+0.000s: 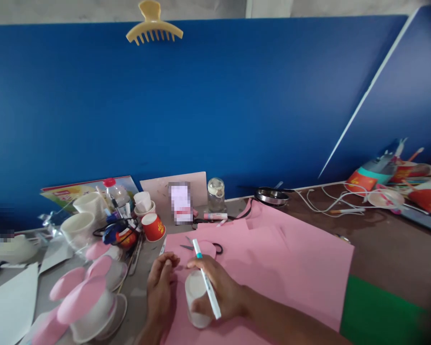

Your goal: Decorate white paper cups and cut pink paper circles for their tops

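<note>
My right hand (221, 290) is closed around a white marker with a teal band (205, 278), its tip pointing up and away. The same hand rests against an upturned white paper cup (197, 299) standing on a large pink paper sheet (290, 268). My left hand (160, 285) lies beside the cup on the sheet's left edge, fingers curled with their tips touching the pink paper. Black-handled scissors (201, 247) lie on the sheet just beyond my fingers.
Pink-topped white cups (89, 302) crowd the left. A red cup (153, 226), a bottle (115, 194), a glass jar (216, 194) and a metal dish (272, 195) stand along the blue wall. Green paper (380, 311) lies at right; white cables (330, 199) and more cups (388, 196) far right.
</note>
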A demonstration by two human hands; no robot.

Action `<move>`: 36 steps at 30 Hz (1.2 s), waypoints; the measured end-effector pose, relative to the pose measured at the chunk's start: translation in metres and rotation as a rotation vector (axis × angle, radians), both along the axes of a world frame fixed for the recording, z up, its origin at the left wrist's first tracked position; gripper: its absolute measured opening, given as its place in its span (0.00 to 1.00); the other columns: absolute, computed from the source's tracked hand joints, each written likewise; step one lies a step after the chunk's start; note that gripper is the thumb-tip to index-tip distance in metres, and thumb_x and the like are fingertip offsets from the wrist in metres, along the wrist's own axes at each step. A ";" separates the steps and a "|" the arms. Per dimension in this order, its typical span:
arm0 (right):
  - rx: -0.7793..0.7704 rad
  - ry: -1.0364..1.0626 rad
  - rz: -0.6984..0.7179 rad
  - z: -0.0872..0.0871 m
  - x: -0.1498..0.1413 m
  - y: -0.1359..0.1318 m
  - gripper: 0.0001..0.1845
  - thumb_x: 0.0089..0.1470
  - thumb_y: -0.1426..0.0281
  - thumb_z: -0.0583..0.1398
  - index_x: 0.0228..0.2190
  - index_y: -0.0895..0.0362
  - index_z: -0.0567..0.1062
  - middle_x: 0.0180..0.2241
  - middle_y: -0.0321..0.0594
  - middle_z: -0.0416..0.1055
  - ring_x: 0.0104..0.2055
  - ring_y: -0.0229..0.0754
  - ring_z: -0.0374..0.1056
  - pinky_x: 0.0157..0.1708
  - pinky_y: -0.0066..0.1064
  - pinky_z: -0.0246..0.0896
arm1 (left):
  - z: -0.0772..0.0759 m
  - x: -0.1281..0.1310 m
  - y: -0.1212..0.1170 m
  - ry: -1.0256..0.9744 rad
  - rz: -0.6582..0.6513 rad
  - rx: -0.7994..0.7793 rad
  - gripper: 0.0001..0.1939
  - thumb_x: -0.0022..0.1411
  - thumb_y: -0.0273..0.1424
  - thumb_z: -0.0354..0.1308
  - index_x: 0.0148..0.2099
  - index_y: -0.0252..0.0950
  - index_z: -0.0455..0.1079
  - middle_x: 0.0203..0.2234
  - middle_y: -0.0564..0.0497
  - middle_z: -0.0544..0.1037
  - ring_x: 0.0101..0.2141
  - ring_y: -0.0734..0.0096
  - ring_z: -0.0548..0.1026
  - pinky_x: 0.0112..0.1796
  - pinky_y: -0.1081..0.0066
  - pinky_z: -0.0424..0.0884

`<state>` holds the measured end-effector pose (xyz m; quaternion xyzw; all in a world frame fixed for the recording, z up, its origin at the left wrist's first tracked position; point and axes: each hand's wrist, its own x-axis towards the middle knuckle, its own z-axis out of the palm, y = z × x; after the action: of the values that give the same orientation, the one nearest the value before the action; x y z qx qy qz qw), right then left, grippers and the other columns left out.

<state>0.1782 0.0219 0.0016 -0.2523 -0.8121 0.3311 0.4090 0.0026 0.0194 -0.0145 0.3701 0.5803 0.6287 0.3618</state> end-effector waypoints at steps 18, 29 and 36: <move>-0.620 0.249 -0.031 0.016 0.005 0.020 0.16 0.56 0.55 0.57 0.30 0.56 0.68 0.22 0.32 0.64 0.23 0.35 0.58 0.24 0.27 0.51 | -0.005 -0.010 -0.001 1.115 -0.485 0.326 0.16 0.66 0.28 0.44 0.51 0.36 0.69 0.36 0.42 0.78 0.37 0.61 0.75 0.39 0.62 0.71; -0.807 0.470 -0.106 0.005 -0.006 0.030 0.18 0.50 0.54 0.60 0.25 0.56 0.64 0.12 0.26 0.59 0.15 0.31 0.49 0.18 0.26 0.43 | -0.005 -0.005 -0.004 0.961 -0.423 0.148 0.15 0.65 0.36 0.46 0.45 0.37 0.70 0.37 0.43 0.79 0.38 0.58 0.76 0.39 0.63 0.70; -0.789 0.465 -0.040 0.009 0.000 0.031 0.19 0.52 0.54 0.59 0.26 0.55 0.63 0.11 0.25 0.57 0.16 0.32 0.50 0.19 0.27 0.45 | 0.002 -0.001 -0.008 0.924 -0.479 0.066 0.15 0.66 0.36 0.44 0.42 0.37 0.70 0.32 0.45 0.79 0.33 0.60 0.77 0.35 0.66 0.69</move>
<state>0.1782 0.0525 0.0109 -0.3234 -0.5056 0.6547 0.4595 0.0014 0.0109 -0.0122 0.7427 0.5585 0.3171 0.1897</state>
